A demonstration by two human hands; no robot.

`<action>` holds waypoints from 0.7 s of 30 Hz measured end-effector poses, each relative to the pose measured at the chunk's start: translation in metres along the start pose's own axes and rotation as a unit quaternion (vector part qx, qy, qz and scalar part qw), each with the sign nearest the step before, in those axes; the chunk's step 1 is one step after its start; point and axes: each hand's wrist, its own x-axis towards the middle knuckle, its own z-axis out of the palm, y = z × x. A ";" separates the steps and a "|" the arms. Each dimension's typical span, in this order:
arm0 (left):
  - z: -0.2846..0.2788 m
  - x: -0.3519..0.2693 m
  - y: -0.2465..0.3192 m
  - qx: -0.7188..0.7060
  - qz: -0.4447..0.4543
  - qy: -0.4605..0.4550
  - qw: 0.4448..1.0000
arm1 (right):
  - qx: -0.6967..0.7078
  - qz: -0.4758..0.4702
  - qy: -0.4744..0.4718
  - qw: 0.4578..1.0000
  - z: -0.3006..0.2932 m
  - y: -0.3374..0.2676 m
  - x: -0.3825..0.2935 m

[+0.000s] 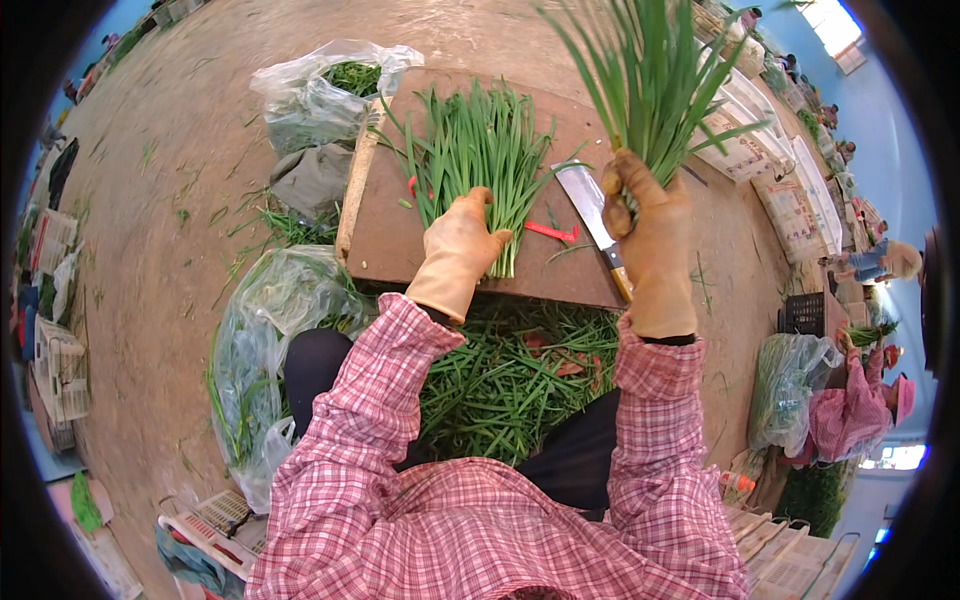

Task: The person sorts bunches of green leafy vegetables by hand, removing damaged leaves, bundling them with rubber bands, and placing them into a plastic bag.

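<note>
My left hand point(466, 244), in a tan rubber glove, rests on the lower left of a pile of long green leaf vegetables, likely garlic chives point(480, 150), lying on a brown board point(390, 247). My right hand point(651, 217), gloved too, grips a second bunch of the green leaves point(652, 90) upright above the board's right side. A cleaver point(589, 202) with a wooden handle lies on the board, partly behind my right hand. A red tie strip point(551, 231) lies between the pile and the blade. Another bit of red shows at the pile's left edge.
Cut green leaves point(517, 382) cover the area below the board, between my knees. Clear plastic bags of greens point(270, 352) stand at the left, beside a grey cloth point(311, 180). White woven sacks point(787, 195) lie at the right. A person in a pink hat point(847, 412) sits far right.
</note>
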 end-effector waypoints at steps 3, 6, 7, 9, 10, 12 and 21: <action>0.012 0.007 -0.019 -0.068 -0.027 0.020 0.997 | 0.004 0.014 -0.014 1.000 -0.007 0.020 -0.004; 0.023 0.010 -0.035 -0.108 -0.008 0.083 0.991 | 0.006 0.040 -0.013 0.999 -0.014 0.038 0.000; 0.024 0.010 -0.036 -0.107 -0.006 0.087 0.990 | 0.003 0.050 -0.010 0.999 -0.014 0.045 0.001; 0.026 0.011 -0.039 -0.105 -0.001 0.097 0.990 | -0.004 0.070 -0.006 0.998 -0.012 0.062 0.000; 0.025 0.010 -0.037 -0.108 -0.005 0.087 0.990 | -0.026 0.089 0.000 0.996 -0.010 0.073 -0.001; 0.023 0.009 -0.031 -0.117 -0.013 0.067 0.991 | -0.004 0.226 -0.002 0.974 -0.013 0.104 0.001; 0.007 0.006 -0.018 -0.014 0.071 0.124 0.990 | -0.507 0.335 -0.143 0.781 -0.012 0.087 0.002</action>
